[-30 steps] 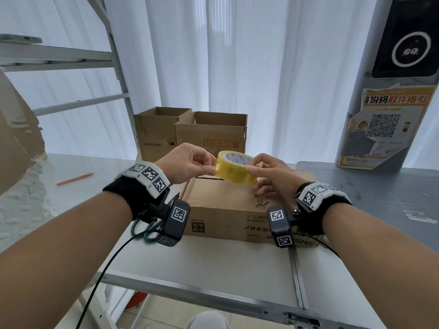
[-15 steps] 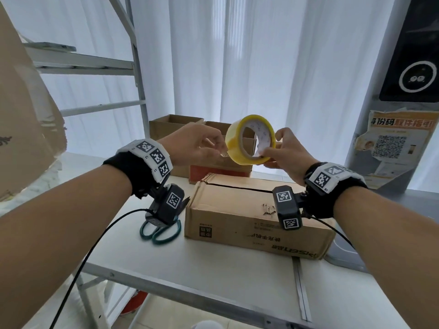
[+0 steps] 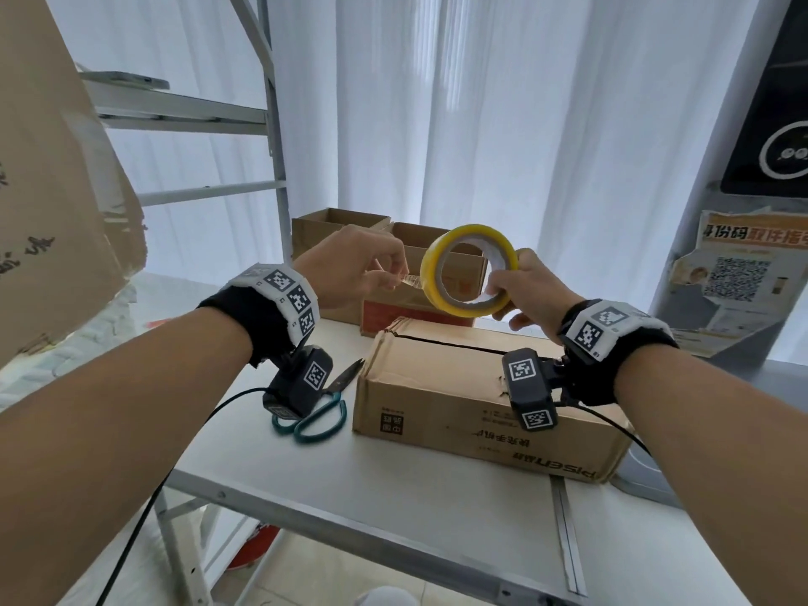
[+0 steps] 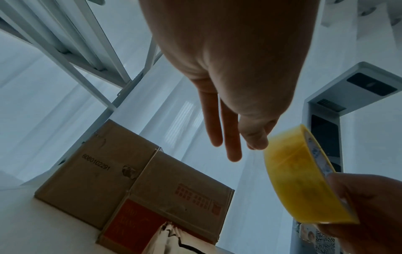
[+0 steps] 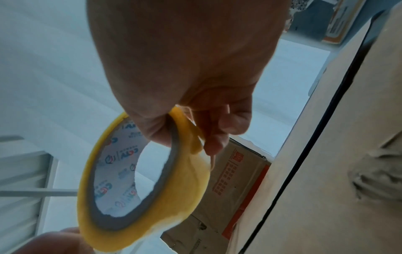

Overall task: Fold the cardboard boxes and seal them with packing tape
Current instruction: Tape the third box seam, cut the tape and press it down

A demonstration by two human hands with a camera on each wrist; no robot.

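A yellow roll of packing tape (image 3: 430,277) is held up in the air above a closed brown cardboard box (image 3: 459,400) lying on the white table. My right hand (image 3: 520,290) grips the roll through its core, thumb inside; the roll (image 5: 139,185) fills the right wrist view. My left hand (image 3: 363,269) pinches the short clear free end of the tape (image 3: 411,281) at the roll's left side. In the left wrist view the roll (image 4: 302,178) sits just past my left fingertips (image 4: 232,151). The box's top flaps meet along a dark seam (image 3: 454,345).
Green-handled scissors (image 3: 323,413) lie left of the box. Two open cardboard boxes (image 3: 332,229) stand at the back of the table (image 3: 393,487). A metal shelf frame (image 3: 275,146) rises at left, with flattened cardboard (image 3: 48,190) leaning there. A grey kiosk with a poster (image 3: 743,277) stands right.
Both hands lifted the tape roll from just above the box up into the air and turned it on edge. My left hand has peeled a short free end away from the roll.
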